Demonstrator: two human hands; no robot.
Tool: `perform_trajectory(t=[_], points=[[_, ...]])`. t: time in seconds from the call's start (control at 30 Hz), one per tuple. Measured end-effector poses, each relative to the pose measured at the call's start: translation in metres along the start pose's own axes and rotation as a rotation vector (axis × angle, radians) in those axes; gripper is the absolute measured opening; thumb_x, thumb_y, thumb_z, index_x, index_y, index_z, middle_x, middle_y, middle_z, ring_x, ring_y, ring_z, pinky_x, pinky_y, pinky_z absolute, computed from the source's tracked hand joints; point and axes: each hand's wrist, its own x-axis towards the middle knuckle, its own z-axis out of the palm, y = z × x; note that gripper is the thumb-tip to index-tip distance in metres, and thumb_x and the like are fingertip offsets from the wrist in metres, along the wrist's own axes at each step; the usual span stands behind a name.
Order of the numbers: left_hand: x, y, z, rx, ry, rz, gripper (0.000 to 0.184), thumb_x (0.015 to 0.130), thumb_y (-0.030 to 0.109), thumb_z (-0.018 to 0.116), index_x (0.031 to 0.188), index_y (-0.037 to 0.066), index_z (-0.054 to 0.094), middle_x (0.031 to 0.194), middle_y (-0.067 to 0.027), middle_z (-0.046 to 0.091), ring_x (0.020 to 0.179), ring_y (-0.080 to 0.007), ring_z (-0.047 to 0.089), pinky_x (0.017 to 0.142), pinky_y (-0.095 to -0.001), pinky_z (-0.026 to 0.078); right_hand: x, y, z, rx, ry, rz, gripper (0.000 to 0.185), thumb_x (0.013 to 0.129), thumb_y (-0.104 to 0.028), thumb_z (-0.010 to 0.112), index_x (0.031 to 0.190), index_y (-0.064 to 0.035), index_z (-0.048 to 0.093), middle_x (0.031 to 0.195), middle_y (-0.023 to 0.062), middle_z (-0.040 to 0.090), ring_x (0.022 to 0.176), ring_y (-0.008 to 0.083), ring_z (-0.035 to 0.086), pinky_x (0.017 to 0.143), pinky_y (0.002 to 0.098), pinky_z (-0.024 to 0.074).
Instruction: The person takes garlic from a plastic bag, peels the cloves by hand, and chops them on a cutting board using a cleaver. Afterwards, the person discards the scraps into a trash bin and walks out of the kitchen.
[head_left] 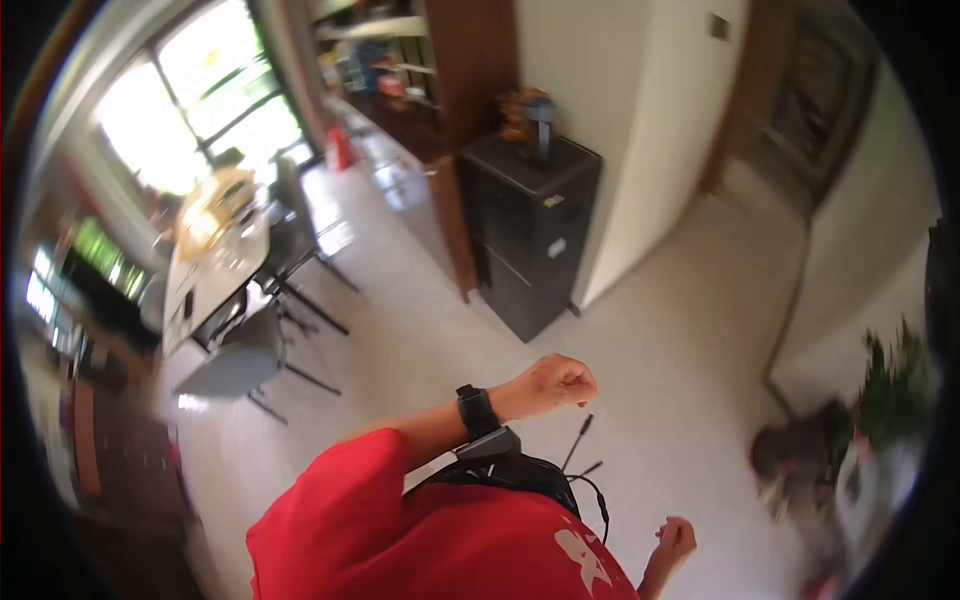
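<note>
My left hand (555,385) is held out in front of my body with its fingers curled into a loose fist, and nothing shows in it. A black watch (477,412) and a grey device (489,443) are strapped around that wrist. Lower down at the right, my right hand (676,538) hangs beside the red shirt (420,540), its fingers also curled, with nothing visible in them. Between the hands, a black bag or pouch (535,475) with thin black cables (603,505) sits at my waist.
A dark cabinet (530,230) with small objects on top stands ahead against the wall. At the left are a long table (215,262) and chairs (235,365) near bright windows. Shelves (385,75) rise behind. A potted plant (893,390) and a door (815,100) are at the right.
</note>
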Motion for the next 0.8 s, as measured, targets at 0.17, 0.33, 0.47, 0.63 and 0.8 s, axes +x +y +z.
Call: perform_trajectory(t=[0.17, 0.33, 0.47, 0.63, 0.8], points=[[0.043, 0.033, -0.008, 0.042, 0.241, 0.028, 0.026, 0.093, 0.025, 0.06, 0.092, 0.0, 0.067, 0.081, -0.004, 0.067, 0.078, -0.0098, 0.06, 0.071, -0.0263, 0.047, 0.13, -0.056, 0.0, -0.111, -0.169, -0.255, 0.014, 0.089, -0.007, 0.06, 0.088, 0.0047, 0.067, 0.072, 0.008, 0.064, 0.064, 0.0139, 0.059, 0.06, 0.0268, 0.0487], [0.068, 0.042, -0.006, -0.013, 0.367, -0.008, 0.023, 0.093, 0.022, 0.061, 0.094, 0.0, 0.067, 0.082, -0.0047, 0.067, 0.082, -0.0104, 0.062, 0.071, -0.0258, 0.047, 0.209, -0.066, 0.021, 0.072, -0.28, -0.305, 0.011, 0.087, -0.006, 0.062, 0.085, 0.0037, 0.066, 0.069, 0.0052, 0.061, 0.063, 0.0111, 0.057, 0.059, 0.0245, 0.0472], [0.11, -0.009, -0.013, -0.307, 0.386, 0.34, 0.017, 0.092, 0.016, 0.062, 0.096, 0.0, 0.068, 0.089, -0.0073, 0.069, 0.08, -0.0147, 0.065, 0.073, -0.0287, 0.052, 0.234, -0.079, 0.018, -0.203, -0.258, -0.443, 0.015, 0.082, -0.008, 0.067, 0.073, 0.0015, 0.06, 0.064, 0.0037, 0.057, 0.059, 0.0112, 0.05, 0.056, 0.0273, 0.0412], [0.157, 0.004, -0.046, -0.263, 0.377, 0.126, 0.019, 0.093, 0.015, 0.061, 0.1, -0.001, 0.067, 0.086, -0.0053, 0.066, 0.084, -0.0125, 0.061, 0.081, -0.027, 0.047, 0.227, -0.148, 0.011, -0.268, -0.171, -0.457, 0.022, 0.084, -0.012, 0.068, 0.071, 0.0024, 0.056, 0.059, 0.0029, 0.051, 0.057, 0.0085, 0.045, 0.053, 0.0252, 0.0373], [0.245, 0.011, -0.055, -0.368, 0.267, 0.05, 0.02, 0.094, 0.018, 0.063, 0.101, 0.0, 0.066, 0.088, -0.0061, 0.067, 0.085, -0.0127, 0.062, 0.084, -0.0285, 0.048, 0.281, -0.133, -0.016, -0.313, -0.047, -0.251, 0.032, 0.09, -0.013, 0.06, 0.064, -0.001, 0.045, 0.057, -0.0009, 0.044, 0.056, 0.0063, 0.04, 0.049, 0.0256, 0.031]])
